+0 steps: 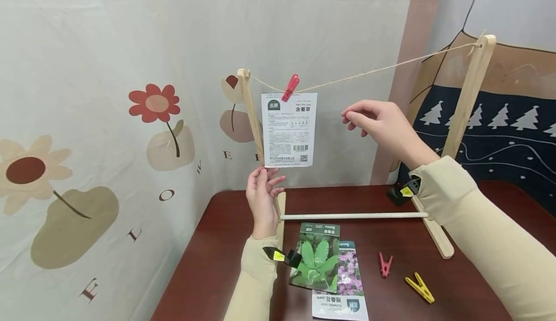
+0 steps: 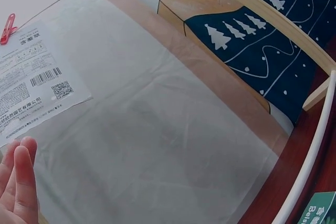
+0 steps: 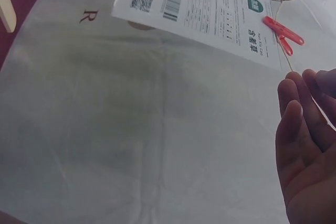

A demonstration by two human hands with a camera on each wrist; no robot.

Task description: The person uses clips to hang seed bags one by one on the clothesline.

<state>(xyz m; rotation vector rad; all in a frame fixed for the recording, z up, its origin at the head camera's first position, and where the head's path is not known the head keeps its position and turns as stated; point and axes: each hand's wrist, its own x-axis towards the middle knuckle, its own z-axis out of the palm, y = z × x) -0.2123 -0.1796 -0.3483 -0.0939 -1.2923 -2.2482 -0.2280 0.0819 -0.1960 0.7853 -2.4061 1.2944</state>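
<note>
A white seed packet [image 1: 288, 132] with printed text hangs from the string [image 1: 369, 73], clipped by a red clothespin [image 1: 290, 87]. My left hand [image 1: 264, 193] is just below the packet, its fingertips right at the bottom edge and its fingers loosely bent. To the right of the packet my right hand [image 1: 375, 123] is raised in the air, fingers loosely curled with nothing between them. In the right wrist view, its fingertips [image 3: 294, 111] are near the string, below the clothespin [image 3: 283, 32].
Wooden posts [image 1: 471, 89] hold the string, with a white rod [image 1: 354, 216] low between them. On the dark red table lie a green-leaf seed packet [image 1: 319, 258], a pink-flower packet [image 1: 349, 272] partly under it, a red clothespin [image 1: 384, 265] and a yellow clothespin [image 1: 420, 288].
</note>
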